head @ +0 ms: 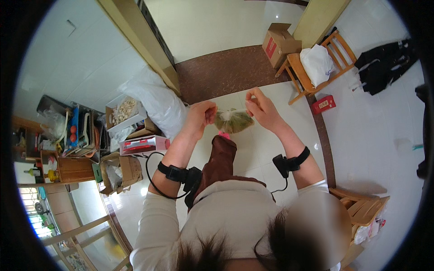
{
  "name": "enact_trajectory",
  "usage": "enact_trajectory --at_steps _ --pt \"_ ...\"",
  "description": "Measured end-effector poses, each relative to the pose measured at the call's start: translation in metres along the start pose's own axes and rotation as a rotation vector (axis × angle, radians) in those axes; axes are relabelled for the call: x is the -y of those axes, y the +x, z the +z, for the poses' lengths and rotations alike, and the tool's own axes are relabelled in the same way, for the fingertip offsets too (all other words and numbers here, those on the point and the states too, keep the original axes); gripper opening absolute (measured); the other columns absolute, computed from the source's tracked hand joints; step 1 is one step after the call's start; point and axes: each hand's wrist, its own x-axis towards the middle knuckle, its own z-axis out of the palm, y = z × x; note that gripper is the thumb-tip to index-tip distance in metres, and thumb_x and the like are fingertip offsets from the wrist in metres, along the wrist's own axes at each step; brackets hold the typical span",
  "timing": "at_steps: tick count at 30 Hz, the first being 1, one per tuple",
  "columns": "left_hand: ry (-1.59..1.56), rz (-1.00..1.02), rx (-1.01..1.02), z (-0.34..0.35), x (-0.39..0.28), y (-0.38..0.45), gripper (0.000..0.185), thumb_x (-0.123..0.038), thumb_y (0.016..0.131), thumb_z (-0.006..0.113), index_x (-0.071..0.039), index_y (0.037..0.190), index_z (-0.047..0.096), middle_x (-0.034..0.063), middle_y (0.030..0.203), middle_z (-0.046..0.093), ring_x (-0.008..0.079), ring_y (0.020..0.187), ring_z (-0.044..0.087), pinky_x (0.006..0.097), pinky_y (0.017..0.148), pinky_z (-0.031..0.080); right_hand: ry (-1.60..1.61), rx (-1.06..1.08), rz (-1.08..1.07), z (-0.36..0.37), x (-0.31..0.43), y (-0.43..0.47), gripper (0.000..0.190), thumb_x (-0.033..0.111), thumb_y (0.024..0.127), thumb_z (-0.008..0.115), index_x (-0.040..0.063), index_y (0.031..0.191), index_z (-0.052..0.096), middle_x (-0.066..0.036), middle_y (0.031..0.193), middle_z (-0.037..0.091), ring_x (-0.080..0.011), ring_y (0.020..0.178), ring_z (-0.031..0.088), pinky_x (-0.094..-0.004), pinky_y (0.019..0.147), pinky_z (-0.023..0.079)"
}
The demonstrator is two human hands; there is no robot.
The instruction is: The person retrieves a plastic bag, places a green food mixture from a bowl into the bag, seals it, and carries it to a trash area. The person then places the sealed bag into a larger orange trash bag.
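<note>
A clear plastic bag (234, 122) with green and brownish contents hangs in front of me, gathered at its neck. My left hand (202, 117) pinches the twisted end on one side. On the other side my right hand (260, 107) grips the opposite end, so the top is drawn out between them. What is inside cannot be told exactly through the plastic. Below the bag, a foot in a pink shoe (224, 135) shows past a brown trouser leg (220, 155).
On the left stand a large white plastic sack (159, 98), a box of garlic-like bulbs (126, 111) and an open cardboard box (130, 172). To the right are a wooden chair (300, 69) bearing a white bag (317, 64), a red box (323, 104) and a cardboard carton (279, 45).
</note>
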Motion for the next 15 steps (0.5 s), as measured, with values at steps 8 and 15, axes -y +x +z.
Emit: enact_trajectory --at_steps 8,15 --pt "0.167 0.198 0.171 0.027 -0.138 0.196 0.026 -0.005 0.083 0.055 -0.001 0.106 0.068 0.0027 0.090 0.061 0.0081 0.064 0.048 0.0231 0.057 0.039 -0.187 0.099 -0.160 -0.090 0.038 0.232 0.024 0.003 0.086 0.049 0.006 0.109 0.048 -0.007 0.074 0.063 -0.0176 0.062 0.057 -0.0304 0.062 0.045" --pt "0.492 0.376 -0.017 0.039 -0.237 0.397 0.035 -0.007 0.083 0.056 0.000 0.115 0.066 0.0011 0.111 0.057 0.0063 0.068 0.050 0.0226 0.057 0.040 -0.069 0.047 -0.318 -0.158 -0.014 0.459 0.024 -0.001 0.085 0.046 0.005 0.108 0.049 -0.008 0.077 0.065 -0.0172 0.068 0.060 -0.0304 0.065 0.047"
